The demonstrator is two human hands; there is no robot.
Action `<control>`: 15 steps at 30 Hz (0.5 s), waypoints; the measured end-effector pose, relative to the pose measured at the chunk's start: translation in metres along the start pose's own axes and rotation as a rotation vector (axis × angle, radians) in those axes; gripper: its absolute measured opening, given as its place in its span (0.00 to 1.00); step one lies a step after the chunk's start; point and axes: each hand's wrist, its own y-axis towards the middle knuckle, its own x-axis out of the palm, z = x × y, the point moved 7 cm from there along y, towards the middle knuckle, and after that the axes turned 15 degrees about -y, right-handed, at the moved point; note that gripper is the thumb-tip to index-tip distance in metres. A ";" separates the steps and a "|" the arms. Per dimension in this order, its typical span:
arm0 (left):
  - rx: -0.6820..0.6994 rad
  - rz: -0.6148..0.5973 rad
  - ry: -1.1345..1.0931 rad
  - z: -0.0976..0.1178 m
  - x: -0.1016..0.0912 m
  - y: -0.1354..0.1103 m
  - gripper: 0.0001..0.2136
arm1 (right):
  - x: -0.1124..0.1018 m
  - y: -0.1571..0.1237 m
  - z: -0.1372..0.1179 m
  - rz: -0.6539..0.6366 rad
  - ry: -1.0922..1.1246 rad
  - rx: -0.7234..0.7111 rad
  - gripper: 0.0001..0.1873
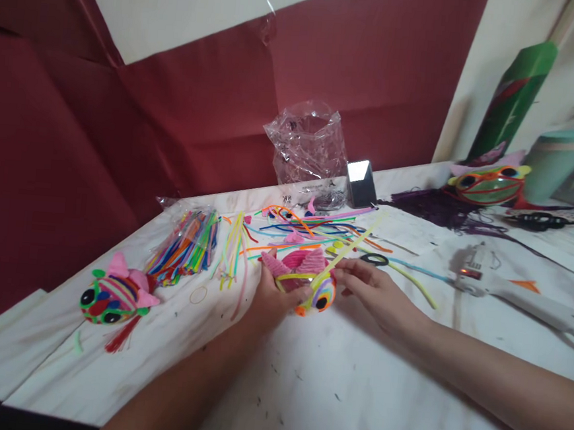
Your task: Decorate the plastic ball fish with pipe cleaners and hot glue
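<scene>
My left hand [281, 291] is wrapped round a small pipe-cleaner animal head [307, 269] with pink ears, an orange-rimmed eye and a yellow band. A long yellow pipe cleaner [354, 243] slants up and right from its front. The fingers of my right hand [366, 284] close at the head's right side, against the lower part of that yellow pipe cleaner; their tips are partly hidden. Just behind my right hand lie black-handled scissors [375, 259]. A finished-looking pipe-cleaner head [114, 294] with green-rimmed eyes and a red tassel sits at the left.
Bundled coloured pipe cleaners [185, 247] lie left of centre, with loose ones [316, 229] behind my hands. A white glue gun [523, 300] rests at right. Farther back are a clear plastic bag [309, 150], a dark upright device [363, 184], another animal head [491, 185] and a mint cup [559, 163].
</scene>
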 end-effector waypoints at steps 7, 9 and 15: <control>-0.005 -0.031 0.019 -0.008 0.002 0.000 0.55 | -0.005 -0.004 -0.020 0.014 0.155 -0.121 0.20; 0.006 -0.037 0.054 -0.008 0.001 0.000 0.55 | 0.001 -0.005 -0.020 -0.040 0.178 -0.097 0.19; 0.007 -0.049 0.054 -0.007 0.005 -0.001 0.54 | 0.009 -0.009 -0.014 -0.059 0.208 -0.038 0.17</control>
